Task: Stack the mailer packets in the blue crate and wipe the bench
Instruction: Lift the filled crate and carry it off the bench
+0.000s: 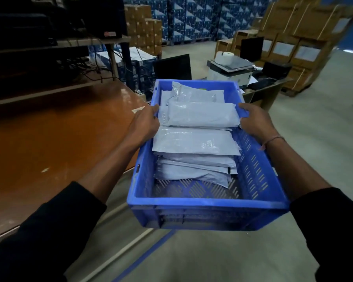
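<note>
A blue plastic crate with slotted walls hangs in the air over the floor, just right of the bench. Several pale grey mailer packets lie stacked inside it, piled toward the far end. My left hand grips the crate's left rim and my right hand grips the right rim. The brown bench stretches to the left, its glossy top bare apart from two small paper scraps.
Dark shelving with cables stands behind the bench. Ahead sit a black monitor, a printer with a paper roll on a low table, and stacks of cardboard boxes. Grey floor with a blue line lies below.
</note>
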